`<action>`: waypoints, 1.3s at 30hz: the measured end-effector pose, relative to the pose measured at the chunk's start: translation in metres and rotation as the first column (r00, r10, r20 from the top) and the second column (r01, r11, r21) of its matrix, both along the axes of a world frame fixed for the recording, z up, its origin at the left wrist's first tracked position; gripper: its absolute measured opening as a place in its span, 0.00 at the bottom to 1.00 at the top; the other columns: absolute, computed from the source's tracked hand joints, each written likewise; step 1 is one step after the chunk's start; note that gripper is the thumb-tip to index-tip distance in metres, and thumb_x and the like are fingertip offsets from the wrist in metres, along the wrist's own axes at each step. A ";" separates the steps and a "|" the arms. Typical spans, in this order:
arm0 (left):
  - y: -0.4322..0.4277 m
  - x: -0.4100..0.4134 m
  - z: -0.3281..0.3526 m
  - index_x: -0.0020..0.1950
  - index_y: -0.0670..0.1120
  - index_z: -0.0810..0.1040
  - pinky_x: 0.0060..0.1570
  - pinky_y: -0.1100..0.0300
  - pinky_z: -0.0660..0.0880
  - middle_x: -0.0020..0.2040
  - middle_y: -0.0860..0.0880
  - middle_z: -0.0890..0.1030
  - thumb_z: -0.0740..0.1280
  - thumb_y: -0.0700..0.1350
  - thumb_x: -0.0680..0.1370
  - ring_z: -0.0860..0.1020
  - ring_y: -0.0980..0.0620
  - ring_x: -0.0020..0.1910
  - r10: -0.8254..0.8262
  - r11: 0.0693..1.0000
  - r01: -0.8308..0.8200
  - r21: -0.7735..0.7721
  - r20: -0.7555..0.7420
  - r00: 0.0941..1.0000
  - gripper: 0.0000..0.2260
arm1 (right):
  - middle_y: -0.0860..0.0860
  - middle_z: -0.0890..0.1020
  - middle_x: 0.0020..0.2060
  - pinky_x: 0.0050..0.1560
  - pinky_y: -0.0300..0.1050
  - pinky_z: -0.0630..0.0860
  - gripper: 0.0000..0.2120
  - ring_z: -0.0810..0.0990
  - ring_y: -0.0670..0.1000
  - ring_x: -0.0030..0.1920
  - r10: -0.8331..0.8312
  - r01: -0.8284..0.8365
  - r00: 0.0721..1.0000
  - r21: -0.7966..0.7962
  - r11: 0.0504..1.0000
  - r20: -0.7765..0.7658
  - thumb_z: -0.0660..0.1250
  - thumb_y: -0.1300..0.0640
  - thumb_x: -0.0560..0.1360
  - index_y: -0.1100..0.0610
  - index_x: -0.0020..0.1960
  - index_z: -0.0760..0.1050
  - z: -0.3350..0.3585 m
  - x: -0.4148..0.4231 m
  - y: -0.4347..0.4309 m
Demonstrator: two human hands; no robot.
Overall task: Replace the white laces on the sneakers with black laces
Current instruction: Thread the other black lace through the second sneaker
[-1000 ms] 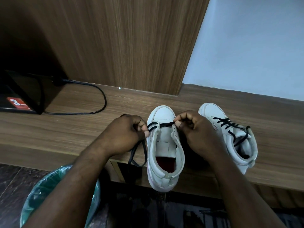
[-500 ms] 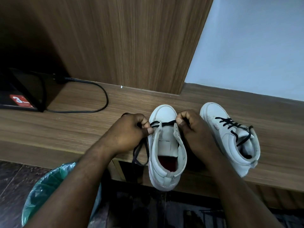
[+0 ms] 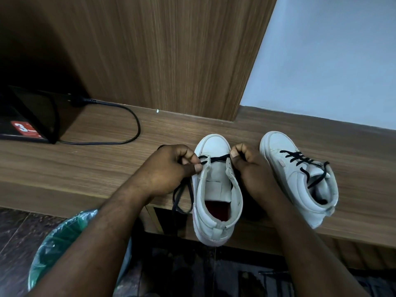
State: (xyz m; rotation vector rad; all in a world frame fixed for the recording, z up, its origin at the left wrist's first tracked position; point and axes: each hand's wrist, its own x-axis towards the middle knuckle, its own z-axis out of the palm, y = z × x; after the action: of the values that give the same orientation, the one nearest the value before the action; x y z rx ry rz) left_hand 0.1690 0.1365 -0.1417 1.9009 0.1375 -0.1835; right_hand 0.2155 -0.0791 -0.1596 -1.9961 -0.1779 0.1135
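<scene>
Head view: black lace [image 3: 216,158] runs crosswise through the toe-end eyelets of the near sneaker [image 3: 213,144] on the bench [image 3: 85,163]. Left hand [image 3: 169,168] pinches its left end, right hand [image 3: 255,170] its right, both equally close.

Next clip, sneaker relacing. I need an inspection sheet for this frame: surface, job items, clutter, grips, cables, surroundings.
Surface: wooden shelf; both sneakers stand on it.
Job's things: open sneaker, heel overhanging the front edge, with a black lace crossing only its lowest eyelets. The laced sneaker beside it carries black lacing. White laces: nothing seen.
Clutter: black box with a red sticker, at the shelf's dark end.
Grips: left hand pinches the lace at one eyelet, with slack hanging below it. Right hand pinches the other end.
Cables: black cable looped on the shelf.
Surroundings: wood panel, pale wall, bag-lined bin on the floor.
</scene>
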 end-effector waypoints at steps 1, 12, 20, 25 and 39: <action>0.001 0.000 0.000 0.44 0.48 0.84 0.23 0.71 0.64 0.33 0.50 0.80 0.75 0.43 0.78 0.69 0.63 0.23 0.001 1.000 -0.001 0.003 -0.011 1.000 0.03 | 0.44 0.79 0.42 0.47 0.41 0.71 0.09 0.74 0.43 0.41 -0.009 0.009 1.000 0.003 1.000 0.000 0.63 0.57 0.84 0.50 0.45 0.76 -0.001 0.001 0.000; -0.001 0.000 0.000 0.41 0.46 0.84 0.24 0.70 0.64 0.31 0.52 0.79 0.75 0.42 0.77 0.69 0.62 0.23 0.007 0.999 -0.004 0.052 -0.053 0.999 0.05 | 0.45 0.83 0.38 0.44 0.35 0.77 0.05 0.79 0.42 0.40 0.002 0.014 0.998 0.239 0.971 -0.066 0.70 0.61 0.80 0.53 0.46 0.81 0.002 -0.002 -0.006; 0.001 -0.002 0.002 0.38 0.51 0.86 0.23 0.68 0.66 0.29 0.55 0.78 0.72 0.40 0.79 0.70 0.61 0.23 0.043 0.997 -0.049 -0.056 -0.114 0.993 0.11 | 0.45 0.85 0.40 0.45 0.33 0.76 0.04 0.81 0.42 0.40 -0.033 0.026 0.993 0.059 0.998 0.115 0.73 0.60 0.77 0.52 0.46 0.82 0.006 -0.005 -0.004; -0.004 -0.002 0.005 0.41 0.44 0.84 0.23 0.71 0.67 0.29 0.54 0.81 0.70 0.35 0.79 0.72 0.63 0.23 0.080 0.996 -0.086 -0.030 -0.153 0.985 0.08 | 0.43 0.85 0.43 0.47 0.32 0.77 0.03 0.83 0.43 0.45 0.037 -0.002 0.945 -0.106 0.994 0.326 0.75 0.60 0.76 0.53 0.47 0.86 0.011 -0.007 -0.011; -0.011 0.004 0.006 0.35 0.46 0.83 0.24 0.68 0.67 0.28 0.50 0.82 0.69 0.39 0.73 0.80 0.52 0.28 0.160 0.982 -0.137 0.133 -0.176 0.971 0.07 | 0.44 0.86 0.43 0.45 0.49 0.81 0.03 0.83 0.44 0.42 0.083 0.032 0.889 -0.242 0.970 0.450 0.75 0.53 0.77 0.51 0.48 0.87 0.009 -0.009 -0.016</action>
State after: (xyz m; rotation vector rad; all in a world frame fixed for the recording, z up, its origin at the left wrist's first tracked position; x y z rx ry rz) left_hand 0.1730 0.1259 -0.1357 1.9813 0.4252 -0.2563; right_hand 0.2070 -0.0952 -0.1507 -2.2408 -0.5160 -0.3413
